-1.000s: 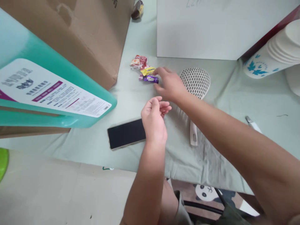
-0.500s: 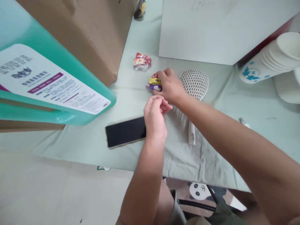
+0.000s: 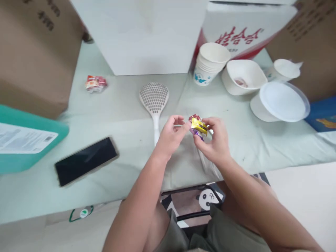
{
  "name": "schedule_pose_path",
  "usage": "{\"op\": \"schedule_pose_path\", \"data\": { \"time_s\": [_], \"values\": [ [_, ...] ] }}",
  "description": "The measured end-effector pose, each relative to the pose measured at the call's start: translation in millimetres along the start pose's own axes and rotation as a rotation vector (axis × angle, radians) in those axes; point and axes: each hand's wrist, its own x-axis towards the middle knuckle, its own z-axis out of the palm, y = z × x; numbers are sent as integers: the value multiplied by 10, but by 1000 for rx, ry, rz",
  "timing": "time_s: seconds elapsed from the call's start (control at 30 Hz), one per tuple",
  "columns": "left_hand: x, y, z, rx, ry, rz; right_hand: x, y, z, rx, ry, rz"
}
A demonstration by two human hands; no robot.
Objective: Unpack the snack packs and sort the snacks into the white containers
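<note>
Head view: held a bunch of wrapped sweets above the worktop

Grasped the bunch of wrapped sweets — yellow, red and purple — between the thumb and fingers of the right hand, just above the front part of the worktop. Brought the left hand up to the other side, with the fingers curled and the thumb tip at the left edge of the wrappers. Could not tell whether the left fingers gripped any wrapper or merely met it.

Saw a perforated scoop lying beyond the left hand, with the handle pointing toward the person and the lower end partly hidden by the left wrist. Found a dark-screened phone lying slantwise farther left, near a teal jug, and a small red-wrapped clump farther back, between a cardboard box and a white box.

Noted stacked paper cups to the right of the white box, then an open white bowl with something small inside — too blurred to name — and a lidded bowl just beside it. Glimpsed a panda picture below the front edge of the worktop.
</note>
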Motion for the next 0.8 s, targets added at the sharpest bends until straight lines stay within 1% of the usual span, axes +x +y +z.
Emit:
{"op": "schedule_pose_path", "data": {
  "time_s": [0.07,0.1,0.2,0.27,0.33,0.43,0.53,0.6,0.63,0.7,0.73,0.8],
  "values": [
    [15,-79,179,-11,-82,-49,-92,128,-50,-3,43,10],
    [30,-109,250,-24,-87,-47,-120,176,-62,0,51,13],
    [85,-164,417,-62,-33,-44,-148,266,-101,33,36,26],
    [118,-190,505,-73,-30,-51,-129,305,-155,67,10,43],
    [145,-217,577,-96,-27,-26,-86,342,-236,130,-11,50],
    [179,-252,627,-176,1,-8,1,399,-386,283,8,92],
    [198,-273,603,-263,19,-35,60,448,-503,400,28,258],
    [191,-288,578,-288,10,-32,57,467,-534,456,-30,362],
    [181,-298,575,-289,-3,-26,43,471,-534,475,-75,384],
    [154,-324,596,-275,-23,-7,-3,469,-509,482,-144,369],
    [139,-336,621,-263,-28,1,-29,462,-487,463,-152,346],
    [113,-353,682,-248,-23,-1,-73,438,-435,400,-115,289]
  ]
}}
